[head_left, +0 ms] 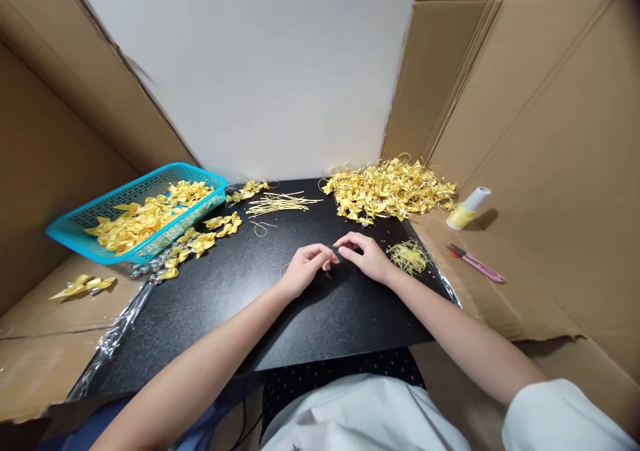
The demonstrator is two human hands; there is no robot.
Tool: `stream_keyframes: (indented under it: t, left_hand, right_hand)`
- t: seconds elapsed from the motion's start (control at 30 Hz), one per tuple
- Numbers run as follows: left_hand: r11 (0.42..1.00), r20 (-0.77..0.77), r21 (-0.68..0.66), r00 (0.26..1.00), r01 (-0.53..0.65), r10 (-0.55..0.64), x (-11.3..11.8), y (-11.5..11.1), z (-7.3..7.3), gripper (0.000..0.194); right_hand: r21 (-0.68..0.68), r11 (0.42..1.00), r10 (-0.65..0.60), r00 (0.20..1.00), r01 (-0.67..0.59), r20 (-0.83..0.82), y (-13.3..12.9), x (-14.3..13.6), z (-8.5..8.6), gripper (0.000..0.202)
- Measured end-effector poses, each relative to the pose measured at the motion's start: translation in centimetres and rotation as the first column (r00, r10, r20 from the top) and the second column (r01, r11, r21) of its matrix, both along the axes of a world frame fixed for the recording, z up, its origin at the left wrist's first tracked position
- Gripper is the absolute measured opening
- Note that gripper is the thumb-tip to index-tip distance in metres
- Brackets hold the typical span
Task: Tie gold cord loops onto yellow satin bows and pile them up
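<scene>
Above the middle of the black tabletop (240, 304), my two hands are close together with their fingertips almost meeting. My left hand (311, 266) is closed, its fingers curled in toward the thumb. A thin gold cord (284, 271) loops out beside that hand, and the rest of it is hidden by the fingers. My right hand (364, 256) is bent in a pinch, thumb close to the forefinger. What lies between its fingertips is too small to make out. Beyond the hands lies a bundle of cut gold cords (280, 202), with one loose cord loop (260, 228) nearer me.
A turquoise basket (100, 254) of yellow ribbon bows stands at left, with more bows (203, 243) and silvery bells (150, 266) alongside. Back right is a heap of corded bows (390, 188). Yellow scraps (409, 258), a pink cutter (477, 264) and a spool (469, 209) lie right.
</scene>
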State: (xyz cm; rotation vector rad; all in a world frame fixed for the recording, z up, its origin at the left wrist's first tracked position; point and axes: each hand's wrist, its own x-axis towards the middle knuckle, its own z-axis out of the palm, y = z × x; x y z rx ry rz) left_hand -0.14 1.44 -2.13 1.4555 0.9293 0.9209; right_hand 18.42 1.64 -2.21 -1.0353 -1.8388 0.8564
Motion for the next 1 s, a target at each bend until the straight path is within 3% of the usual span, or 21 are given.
stream_keyframes:
  t: [0.13,0.33,0.43,0.6,0.73,0.87,1.0]
  left_hand:
    - [1.0,0.013,0.005,1.0,-0.015,0.015,-0.1,0.1,-0.2,0.033]
    - [0.996,0.0,0.053,0.997,-0.071,0.071,-0.2,-0.1,0.4,0.034]
    - [0.995,0.001,0.056,0.997,-0.081,0.081,-0.2,-0.1,0.6,0.033]
    - [0.998,0.049,-0.031,0.997,-0.054,0.055,-0.1,-0.2,0.4,0.036]
    - [0.991,0.142,-0.12,0.987,-0.056,0.073,0.1,0.2,0.1,0.039]
    - [0.986,0.179,-0.135,0.976,-0.098,0.121,0.0,0.8,0.0,0.044]
    - [0.992,0.078,-0.08,0.992,-0.094,0.1,-0.1,0.6,0.1,0.038]
  right_hand:
    - [-0.15,0.982,0.109,0.992,-0.118,-0.064,0.0,0.1,-0.1,0.015]
    - [-0.253,0.95,0.097,0.944,-0.182,-0.317,0.4,0.0,-0.5,0.032]
    - [-0.286,0.933,0.113,0.934,-0.216,-0.339,0.4,-0.2,-0.7,0.034]
    - [-0.144,0.985,0.086,0.995,-0.094,-0.059,-0.1,-0.3,-0.7,0.017]
    - [-0.062,0.998,0.027,1.0,-0.027,-0.006,0.0,-0.1,-0.5,0.016]
    - [0.048,0.998,0.026,0.998,-0.029,0.055,-0.2,-0.1,-0.4,0.011]
    - [0.252,0.965,0.028,0.984,-0.073,0.177,-0.7,-0.1,0.0,0.01]
